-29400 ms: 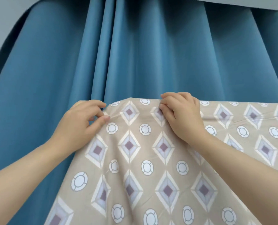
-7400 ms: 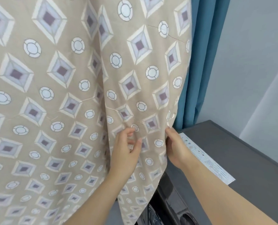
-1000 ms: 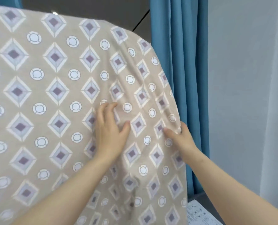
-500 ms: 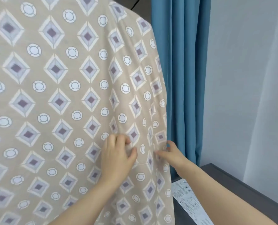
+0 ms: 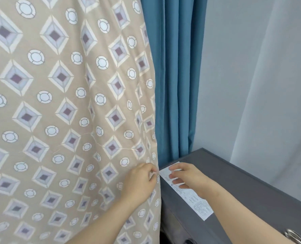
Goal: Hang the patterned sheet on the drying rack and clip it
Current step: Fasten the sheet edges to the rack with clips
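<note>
Patterned sheet (image 5: 67,103) hangs straight down and fills the left of the view: beige, with diamonds and rings, and a few light creases low down. Left hand (image 5: 139,184) is at the sheet's lower right edge, thumb and fingertips pinching the hem. Right hand (image 5: 186,178) is just right of the sheet and apart from it, fingers loosely spread and holding nothing; it is above a white label (image 5: 193,199), contact unclear. The label lies on a grey appliance top (image 5: 252,182) beside the sheet's edge. Blue curtain (image 5: 178,76) hangs behind the sheet on its right, and a pale wall (image 5: 252,67) lies farther right.
</note>
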{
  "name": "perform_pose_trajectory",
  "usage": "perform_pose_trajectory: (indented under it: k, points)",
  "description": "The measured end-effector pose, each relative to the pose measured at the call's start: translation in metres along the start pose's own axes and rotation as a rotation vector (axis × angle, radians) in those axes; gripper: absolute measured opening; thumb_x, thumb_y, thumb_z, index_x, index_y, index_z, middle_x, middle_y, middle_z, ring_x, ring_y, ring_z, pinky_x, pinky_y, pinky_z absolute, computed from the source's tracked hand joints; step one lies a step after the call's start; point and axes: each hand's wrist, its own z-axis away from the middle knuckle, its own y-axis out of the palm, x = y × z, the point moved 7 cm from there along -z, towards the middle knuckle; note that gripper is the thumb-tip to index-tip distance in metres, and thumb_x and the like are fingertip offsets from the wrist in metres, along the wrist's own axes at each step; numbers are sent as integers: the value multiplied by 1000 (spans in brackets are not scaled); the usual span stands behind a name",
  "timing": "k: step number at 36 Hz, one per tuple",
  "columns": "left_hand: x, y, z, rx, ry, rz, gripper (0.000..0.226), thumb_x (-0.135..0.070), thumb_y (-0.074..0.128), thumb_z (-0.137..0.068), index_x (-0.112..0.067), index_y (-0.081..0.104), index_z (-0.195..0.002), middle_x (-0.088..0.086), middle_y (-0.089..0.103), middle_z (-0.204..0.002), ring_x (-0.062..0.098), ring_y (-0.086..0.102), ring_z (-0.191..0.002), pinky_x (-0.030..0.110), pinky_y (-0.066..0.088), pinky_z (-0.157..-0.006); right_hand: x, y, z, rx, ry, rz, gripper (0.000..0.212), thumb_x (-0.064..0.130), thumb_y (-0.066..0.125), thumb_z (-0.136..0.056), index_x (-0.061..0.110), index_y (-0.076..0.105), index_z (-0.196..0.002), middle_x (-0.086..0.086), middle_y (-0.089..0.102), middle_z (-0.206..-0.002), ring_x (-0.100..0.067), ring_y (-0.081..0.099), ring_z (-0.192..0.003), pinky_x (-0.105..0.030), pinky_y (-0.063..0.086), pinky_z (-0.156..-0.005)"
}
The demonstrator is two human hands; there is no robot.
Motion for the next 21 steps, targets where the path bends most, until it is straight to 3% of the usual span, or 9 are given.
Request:
perform_pose_trajectory:
  k: [6,9,11,14,21]
  points:
    - [-12,49,3,141,-33,70,20,-20,50,-89,-25,62,-105,-9,58,-104,6,53,-86,19,38,-77,-35,-33,32,-147,56,-13,11,15,50,-92,16,59,-98,0,62,-85,-13,55,-73,-19,41,-64]
    - [-29,79,8,217,-3,124,19,-21,51,-89,-26,62,-104,-10,58,-103,8,56,-85,24,44,-84,-54,-54,52,-277,59,14,13,13,50,-90,18,61,-89,1,62,-84,-11,55,-72,-19,40,-62]
    - [-42,100,14,277,19,145,18,-23,51,-90,-27,61,-104,-14,54,-100,6,56,-86,22,42,-80,-70,-69,66,-375,63,75,16,14,49,-89,22,62,-84,7,62,-82,-8,54,-73,-17,39,-61]
    - [-65,134,21,371,61,190,18,-22,50,-90,-28,60,-104,-15,55,-104,4,53,-87,21,41,-77,-93,-91,91,-521,117,154,17,19,47,-91,19,64,-91,11,60,-79,-7,51,-70,-15,39,-56]
    - [-120,195,40,541,144,252,20,-20,48,-91,-26,60,-106,-12,57,-108,5,53,-92,22,43,-83,-148,-140,139,-857,199,309,19,13,47,-91,14,66,-95,4,61,-89,-21,54,-97,-28,40,-78]
